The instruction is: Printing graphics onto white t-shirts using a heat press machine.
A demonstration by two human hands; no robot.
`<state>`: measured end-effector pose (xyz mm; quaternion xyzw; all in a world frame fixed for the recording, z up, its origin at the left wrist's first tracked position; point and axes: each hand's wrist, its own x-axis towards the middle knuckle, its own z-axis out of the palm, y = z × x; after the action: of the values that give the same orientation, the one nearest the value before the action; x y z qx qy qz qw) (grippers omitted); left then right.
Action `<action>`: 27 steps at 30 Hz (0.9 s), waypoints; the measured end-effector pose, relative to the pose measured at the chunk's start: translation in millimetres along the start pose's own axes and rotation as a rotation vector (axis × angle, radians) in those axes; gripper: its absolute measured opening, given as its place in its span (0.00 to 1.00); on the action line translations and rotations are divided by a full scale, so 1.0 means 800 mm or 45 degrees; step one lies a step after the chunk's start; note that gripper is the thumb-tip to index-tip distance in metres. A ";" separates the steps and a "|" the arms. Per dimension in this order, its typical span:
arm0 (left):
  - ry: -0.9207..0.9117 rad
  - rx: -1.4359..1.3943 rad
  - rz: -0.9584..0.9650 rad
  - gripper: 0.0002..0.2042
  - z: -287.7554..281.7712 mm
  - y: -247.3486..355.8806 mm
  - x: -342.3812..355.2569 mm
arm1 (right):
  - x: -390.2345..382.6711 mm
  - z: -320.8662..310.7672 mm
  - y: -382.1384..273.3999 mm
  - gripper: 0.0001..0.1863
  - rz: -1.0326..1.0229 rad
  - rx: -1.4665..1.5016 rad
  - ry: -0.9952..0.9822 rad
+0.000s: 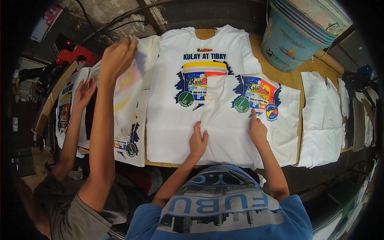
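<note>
A white T-shirt (166, 120) printed with a paint bucket lies spread on the table. Over its lower right part lies a second white printed cloth (280, 140), with a similar bucket print showing. At that cloth's left edge rests my left hand (198, 141), its thumb and fingers apart. My right hand (258, 130) is on the second cloth, index finger stretched out to the bottom of the bucket print and the other fingers curled. Nothing shows held in either hand.
At left, a co-worker's raised hand (118, 56) lifts a blurred printed sheet above stacked white cloths (138, 148); their other hand (85, 92) is beside it. Blue nested buckets (288, 44) stand at the back right. Folded white cloth (320, 136) lies to the right.
</note>
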<state>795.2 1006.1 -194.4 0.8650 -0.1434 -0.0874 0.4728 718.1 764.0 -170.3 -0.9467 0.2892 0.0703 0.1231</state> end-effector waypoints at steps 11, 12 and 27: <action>-0.108 0.447 0.626 0.28 -0.002 -0.004 -0.027 | 0.008 0.004 -0.007 0.41 -0.026 -0.158 -0.095; -0.191 0.561 0.743 0.28 0.001 -0.005 -0.027 | 0.009 0.003 -0.010 0.41 -0.027 -0.163 -0.123; -0.130 0.459 0.541 0.34 0.008 -0.004 -0.023 | 0.010 0.007 -0.011 0.38 -0.033 -0.114 -0.092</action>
<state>776.4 1009.1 -199.9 0.8802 -0.3584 -0.0030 0.3111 728.9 768.2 -175.9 -0.9518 0.2687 0.1159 0.0918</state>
